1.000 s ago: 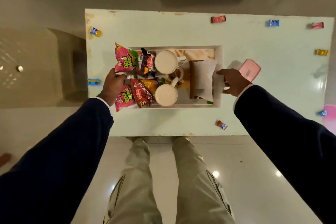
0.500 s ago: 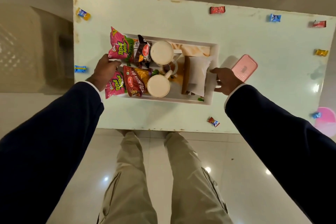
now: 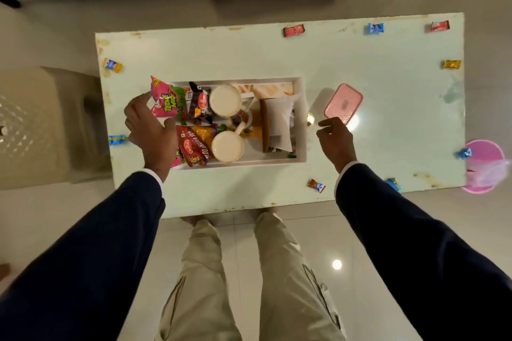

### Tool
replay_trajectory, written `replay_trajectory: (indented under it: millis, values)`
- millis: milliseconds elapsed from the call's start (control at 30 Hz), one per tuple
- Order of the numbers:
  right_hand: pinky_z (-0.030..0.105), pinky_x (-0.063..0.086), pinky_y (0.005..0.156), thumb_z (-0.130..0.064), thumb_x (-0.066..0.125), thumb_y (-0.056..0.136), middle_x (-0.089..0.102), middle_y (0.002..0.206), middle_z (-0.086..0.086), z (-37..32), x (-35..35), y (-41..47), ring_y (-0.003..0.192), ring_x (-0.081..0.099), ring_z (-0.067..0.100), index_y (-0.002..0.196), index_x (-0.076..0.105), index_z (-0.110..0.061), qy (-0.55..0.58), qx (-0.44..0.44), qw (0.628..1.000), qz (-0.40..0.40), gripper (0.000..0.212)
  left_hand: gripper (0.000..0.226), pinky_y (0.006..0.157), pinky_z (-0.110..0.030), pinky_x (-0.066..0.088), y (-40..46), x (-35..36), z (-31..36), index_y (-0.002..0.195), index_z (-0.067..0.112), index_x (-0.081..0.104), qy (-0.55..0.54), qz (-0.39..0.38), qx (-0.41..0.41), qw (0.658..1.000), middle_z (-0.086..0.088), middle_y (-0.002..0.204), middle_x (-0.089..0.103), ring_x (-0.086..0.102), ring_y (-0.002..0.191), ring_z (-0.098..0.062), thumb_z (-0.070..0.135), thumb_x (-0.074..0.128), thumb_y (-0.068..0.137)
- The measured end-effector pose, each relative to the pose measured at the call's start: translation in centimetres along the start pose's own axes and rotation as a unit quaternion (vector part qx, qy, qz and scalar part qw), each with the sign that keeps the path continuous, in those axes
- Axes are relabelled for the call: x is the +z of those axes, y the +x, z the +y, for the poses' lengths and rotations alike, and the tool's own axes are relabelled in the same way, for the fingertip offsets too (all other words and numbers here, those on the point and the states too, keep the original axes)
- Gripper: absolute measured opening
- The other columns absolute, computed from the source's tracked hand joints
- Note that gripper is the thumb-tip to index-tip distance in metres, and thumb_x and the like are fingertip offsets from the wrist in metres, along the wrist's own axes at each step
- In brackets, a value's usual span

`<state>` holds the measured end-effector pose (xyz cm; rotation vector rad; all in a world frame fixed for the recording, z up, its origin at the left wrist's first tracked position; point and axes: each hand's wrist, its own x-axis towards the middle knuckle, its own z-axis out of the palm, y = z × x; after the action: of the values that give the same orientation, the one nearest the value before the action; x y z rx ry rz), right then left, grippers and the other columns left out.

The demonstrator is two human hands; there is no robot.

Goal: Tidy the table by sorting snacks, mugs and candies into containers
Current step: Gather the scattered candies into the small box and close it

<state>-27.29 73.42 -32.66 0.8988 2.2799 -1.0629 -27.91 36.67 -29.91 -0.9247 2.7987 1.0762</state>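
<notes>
A white tray (image 3: 301,130) rests on the white table (image 3: 388,124). It holds pink (image 3: 165,102), dark (image 3: 201,104) and red (image 3: 194,147) snack packets, two cream mugs (image 3: 225,99) (image 3: 227,146) and a brown holder with white napkins (image 3: 278,122). My left hand (image 3: 149,130) hovers over the tray's left end with fingers spread, its fingertip at the pink packet's edge, holding nothing. My right hand (image 3: 335,138) is just right of the tray, loosely curled and empty. Wrapped candies lie scattered, among them a red one (image 3: 316,185) near the front edge and a blue one (image 3: 117,139) at the left edge.
A pink lidded box (image 3: 343,104) sits right of the tray. More candies line the far and right edges (image 3: 293,30) (image 3: 375,28) (image 3: 451,64). A pink bin (image 3: 483,169) stands off the right end and a beige plastic stool (image 3: 55,119) off the left end.
Both hands held the tray's ends before; now they have let go and moved slightly off it. The tray stays on the table.
</notes>
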Motion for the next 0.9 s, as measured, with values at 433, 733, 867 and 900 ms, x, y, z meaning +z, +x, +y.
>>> replay_trajectory:
  millis: [433,733,867,900]
  values:
    - [0.057,0.042,0.107,-0.057,0.076,0.077,0.031,0.148,0.022,0.1,-4.4,6.2,0.128,0.048,0.048,0.157,-0.005,-0.029,-0.012,0.047,0.999,0.007,0.117,0.033,0.078,-0.036,0.054,-14.5,6.7,5.5,0.099,0.025,0.071,-0.082,-0.471,0.072,0.876,0.002,0.087,0.071,0.066,0.08,-0.021,0.004,0.046,0.098]
    - [0.056,0.054,0.093,-0.034,0.076,0.072,0.029,0.141,0.014,1.1,-3.5,8.9,0.118,0.051,0.047,0.151,0.009,-0.037,-0.057,0.011,0.997,-0.04,0.104,0.025,0.061,-0.013,0.043,-16.7,9.5,6.0,0.105,0.019,0.068,-0.078,-0.483,-0.047,0.871,-0.008,0.099,0.073,0.064,0.073,-0.006,0.006,0.048,0.101]
    - [0.048,0.062,0.08,-0.025,0.084,0.073,0.033,0.144,0.015,3.4,-5.2,4.3,0.114,0.054,0.038,0.15,0.012,-0.04,0.053,-0.025,0.992,-0.115,0.107,0.021,0.068,-0.031,0.046,-16.6,9.4,6.5,0.104,0.023,0.067,-0.115,-0.475,-0.11,0.865,-0.001,0.1,0.073,0.068,0.086,-0.018,0.013,0.048,0.104]
    - [0.04,0.063,0.072,-0.021,0.085,0.074,0.035,0.146,0.016,4.0,-5.4,2.4,0.114,0.055,0.037,0.15,0.012,-0.039,0.078,-0.045,0.986,-0.141,0.108,0.019,0.071,-0.034,0.048,-16.6,9.4,6.6,0.108,0.022,0.066,-0.133,-0.471,-0.123,0.863,-0.002,0.104,0.073,0.07,0.091,-0.02,0.018,0.047,0.105]
